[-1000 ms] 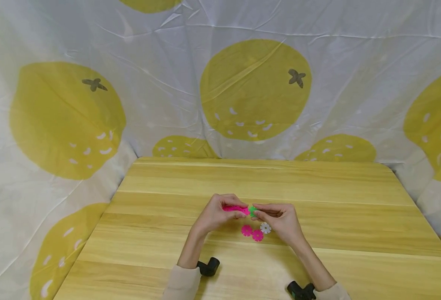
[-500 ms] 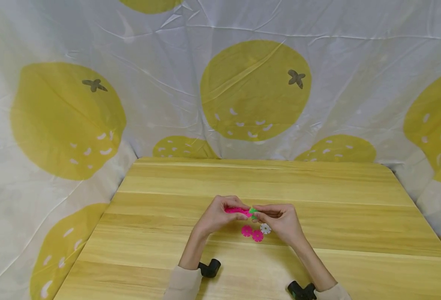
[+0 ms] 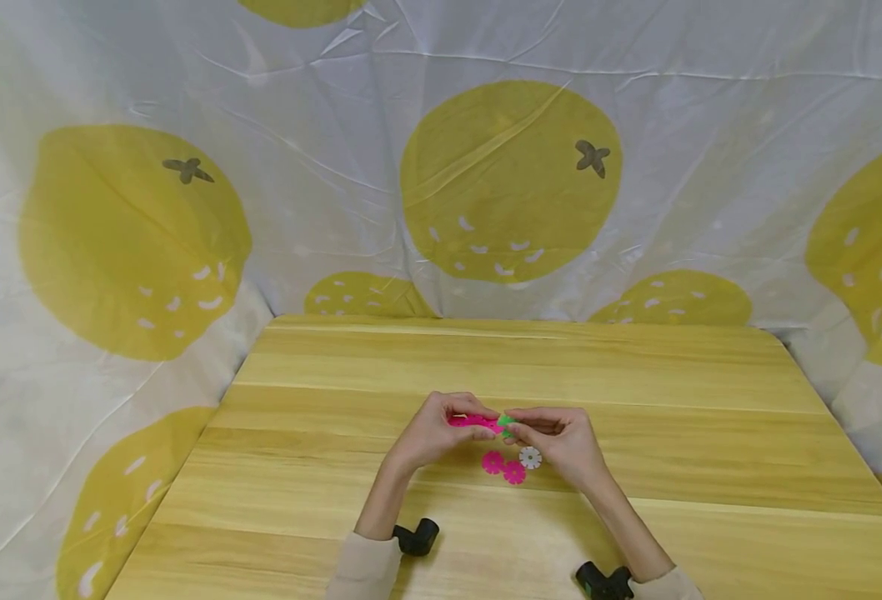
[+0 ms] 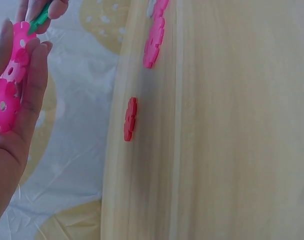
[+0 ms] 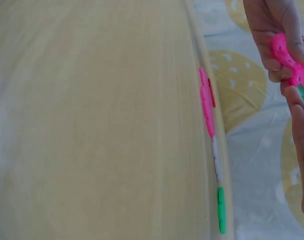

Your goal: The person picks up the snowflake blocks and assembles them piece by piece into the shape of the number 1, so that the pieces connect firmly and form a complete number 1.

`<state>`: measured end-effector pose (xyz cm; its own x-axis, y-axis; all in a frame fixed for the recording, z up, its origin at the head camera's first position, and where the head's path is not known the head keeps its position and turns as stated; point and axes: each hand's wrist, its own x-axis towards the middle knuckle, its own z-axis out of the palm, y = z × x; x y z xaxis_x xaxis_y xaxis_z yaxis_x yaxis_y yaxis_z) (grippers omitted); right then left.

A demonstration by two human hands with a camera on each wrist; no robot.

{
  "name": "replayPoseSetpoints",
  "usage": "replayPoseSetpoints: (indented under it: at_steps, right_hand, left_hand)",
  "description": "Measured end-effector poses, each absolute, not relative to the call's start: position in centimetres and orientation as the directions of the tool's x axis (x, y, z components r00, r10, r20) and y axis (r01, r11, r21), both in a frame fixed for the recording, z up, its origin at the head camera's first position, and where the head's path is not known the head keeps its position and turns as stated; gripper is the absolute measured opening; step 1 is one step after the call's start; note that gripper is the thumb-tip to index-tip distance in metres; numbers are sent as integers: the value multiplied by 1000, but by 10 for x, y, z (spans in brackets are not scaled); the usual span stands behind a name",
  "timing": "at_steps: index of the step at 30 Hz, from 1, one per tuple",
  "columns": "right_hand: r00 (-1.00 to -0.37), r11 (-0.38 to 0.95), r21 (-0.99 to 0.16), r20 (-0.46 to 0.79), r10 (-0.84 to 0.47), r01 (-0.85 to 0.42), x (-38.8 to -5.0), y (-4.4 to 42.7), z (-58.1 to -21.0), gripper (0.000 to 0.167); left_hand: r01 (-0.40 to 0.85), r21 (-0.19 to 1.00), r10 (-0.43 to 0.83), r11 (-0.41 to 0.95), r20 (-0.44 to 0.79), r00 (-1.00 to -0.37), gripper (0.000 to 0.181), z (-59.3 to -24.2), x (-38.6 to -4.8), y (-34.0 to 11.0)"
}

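Observation:
My left hand (image 3: 429,429) grips a row of joined pink notched discs (image 4: 11,67) between thumb and fingers. With thumb and fingertips, my right hand (image 3: 570,442) pinches a green disc (image 3: 506,423) at the right end of that row. In the left wrist view the green disc (image 4: 40,19) stands at an angle against the last pink one; whether it is slotted in, I cannot tell. Below the hands, two pink discs (image 3: 514,472) and a white disc (image 3: 530,457) lie close together on the wooden table (image 3: 336,358).
The left wrist view shows a red disc (image 4: 130,119) on the table. A green disc (image 5: 221,210) lies past the white one in the right wrist view. Black devices (image 3: 416,537) are on both wrists. Behind the table hangs a lemon-patterned cloth (image 3: 321,167).
Over the last second the green disc has turned slightly between my right fingers, and my left hand has shifted a little to the right. Both holds are unchanged.

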<state>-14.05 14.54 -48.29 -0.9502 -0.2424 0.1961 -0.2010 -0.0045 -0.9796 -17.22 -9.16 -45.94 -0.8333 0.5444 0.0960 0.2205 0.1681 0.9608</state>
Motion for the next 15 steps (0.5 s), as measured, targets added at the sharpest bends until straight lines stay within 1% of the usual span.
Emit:
replayPoseSetpoints:
  at_steps: [8,12,15]
  right_hand:
    - [-940,-16,-982,183,-288,-186,-142,144,-482,27]
    - [-944,-7,-985,165,-285,-170,-142,144,-481,27]
    - [-953,-7,-989,146,-265,-149,-141,144,-481,27]
  left_hand:
    - [182,966,532,184,58,-845,21,-460,-173,-98]
    - [168,961,531,222,25,-847,23,-459,-173,-98]
    - [184,952,533,244,27,-846,26,-458,-174,-96]
